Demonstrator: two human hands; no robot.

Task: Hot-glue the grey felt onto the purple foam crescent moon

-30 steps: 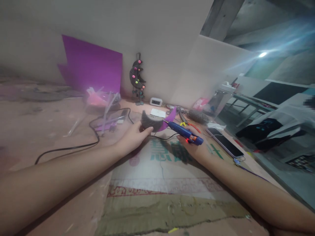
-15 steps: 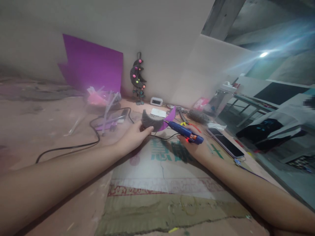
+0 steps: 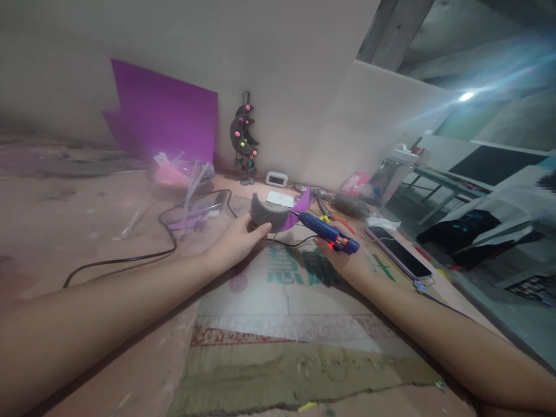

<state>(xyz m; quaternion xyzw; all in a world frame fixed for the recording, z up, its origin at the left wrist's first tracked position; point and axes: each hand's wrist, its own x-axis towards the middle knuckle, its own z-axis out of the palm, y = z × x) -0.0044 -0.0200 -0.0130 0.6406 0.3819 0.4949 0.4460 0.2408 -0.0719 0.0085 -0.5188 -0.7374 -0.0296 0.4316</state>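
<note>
My left hand point(image 3: 237, 240) is closed round the lower edge of a crescent piece point(image 3: 271, 213), grey and fuzzy on its left part and purple at its right tip. My right hand point(image 3: 341, 260) grips a blue glue gun point(image 3: 328, 231) with a red light glowing near the handle. The gun's nozzle touches the crescent where the grey covering meets the purple. Both hands hover over a flattened cardboard sheet point(image 3: 286, 301) with green print.
A black cable point(image 3: 130, 258) runs left across the floor. A purple sheet point(image 3: 167, 121) and a finished moon ornament point(image 3: 244, 136) lean on the wall. A small white clock point(image 3: 276, 179), pliers point(image 3: 330, 217), a phone point(image 3: 397, 249) and a plastic bag point(image 3: 178, 174) lie around.
Almost nothing differs; the glue gun's nozzle and the crescent have shifted very slightly, and both hands keep their grips.
</note>
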